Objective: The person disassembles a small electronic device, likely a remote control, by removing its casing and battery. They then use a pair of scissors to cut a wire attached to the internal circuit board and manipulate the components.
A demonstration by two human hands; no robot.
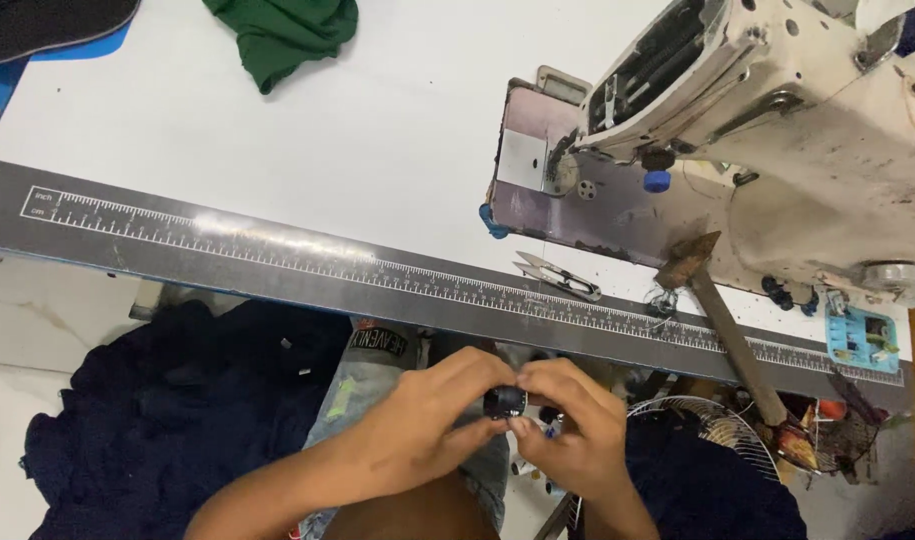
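Observation:
Both hands meet below the table's front edge, over my lap. My left hand and my right hand pinch a small black round object, likely a bobbin case, between their fingertips. It is mostly covered by the fingers. Above them runs the dark ruler strip fixed along the white table's front edge. A cream sewing machine stands on the table at the right.
Thread snips and a hammer lie near the ruler strip. Green cloth sits at the table's far side. Dark navy fabric is heaped at lower left. A wire fan guard is at lower right.

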